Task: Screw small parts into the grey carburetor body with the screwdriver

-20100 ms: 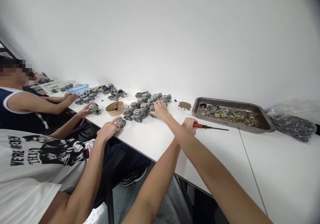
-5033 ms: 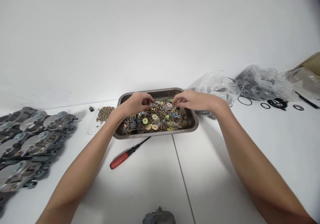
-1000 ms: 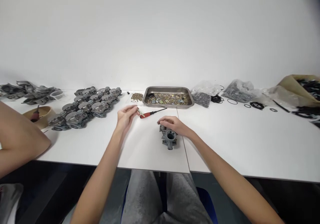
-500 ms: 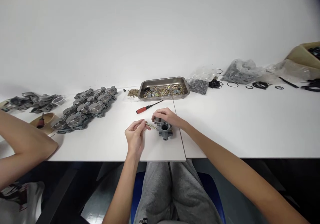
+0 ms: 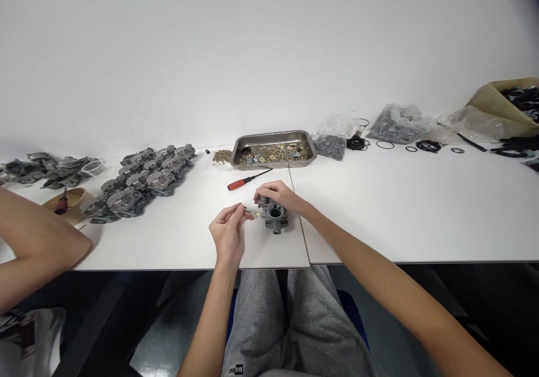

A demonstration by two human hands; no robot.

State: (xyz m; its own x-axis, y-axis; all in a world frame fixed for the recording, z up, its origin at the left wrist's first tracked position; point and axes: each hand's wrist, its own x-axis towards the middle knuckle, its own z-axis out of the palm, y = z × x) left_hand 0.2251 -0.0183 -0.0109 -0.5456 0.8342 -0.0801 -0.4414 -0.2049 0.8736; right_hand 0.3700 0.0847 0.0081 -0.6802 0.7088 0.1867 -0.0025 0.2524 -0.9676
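A grey metal carburetor (image 5: 275, 214) stands on the white table in front of me, its round bore facing up. My right hand (image 5: 278, 193) is closed around its far left side, fingers curled over the body. Between the thumb and fingertips of my left hand (image 5: 229, 225) is a thin brass-coloured piece (image 5: 253, 213), its tip at the carburetor's left side. Whether that tip sits inside a hole is too small to tell. Behind both hands lies a screwdriver (image 5: 239, 184) with a red and black handle.
A metal tray (image 5: 273, 135) of small brass parts stands at the back, with loose brass bits (image 5: 222, 156) beside it. Several carburetors (image 5: 143, 180) are grouped at left, near another person's arm (image 5: 37, 242). Bags of parts (image 5: 398, 124) and black rings (image 5: 428, 146) lie at right.
The view has shifted slightly. My left hand has turned the thin brass-coloured piece a little at the carburetor's side; my right hand keeps its hold on the carburetor.
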